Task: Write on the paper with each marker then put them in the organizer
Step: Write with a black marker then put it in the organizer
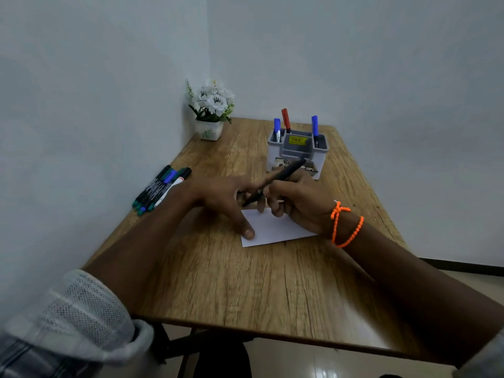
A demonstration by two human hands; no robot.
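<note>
Both hands [261,203] over paper [272,230].

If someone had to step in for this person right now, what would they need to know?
Right hand: grips a black marker, tip down over the paper.
Left hand: fingers spread, thumb pressing the paper's near left edge; fingertips by the marker's tip.
Organizer at the far right of the table: two blue markers and one red marker already stand in it.
Left to do: finish with the black marker, then the bundle of markers lying by the left wall.
</note>
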